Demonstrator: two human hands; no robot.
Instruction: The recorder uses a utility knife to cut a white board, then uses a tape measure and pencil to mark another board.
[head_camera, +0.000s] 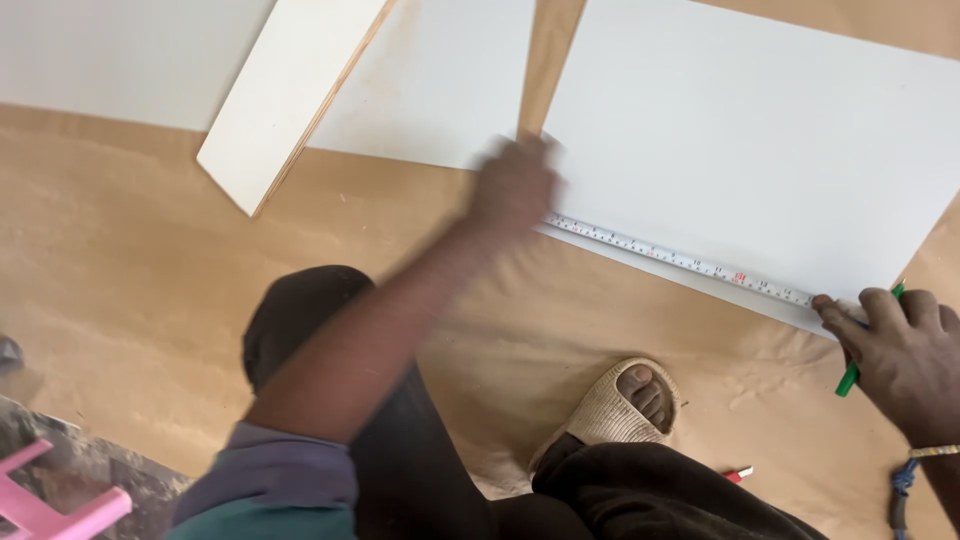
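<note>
The tape (680, 260) runs along the near edge of the white board (760, 140), its long axis spanning both hands: left hand (515, 185), blurred, seemingly pinning one end; right hand (905, 350) presses the other, fingers closed around a green pen (850, 378).

Even, soft daylight, no hard glare.
Left hand (512, 185) is motion-blurred (fingers smeared, edges lost), right hand (905, 355) stays sharp. White board (760, 140) is bright but not blown out, with the tape measure (680, 258) markings readable as ticks. Shadows are faint and diffuse under the forearm. Bottom-left corner is dim and soft, with slight wide-angle stretch at the edges.
</note>
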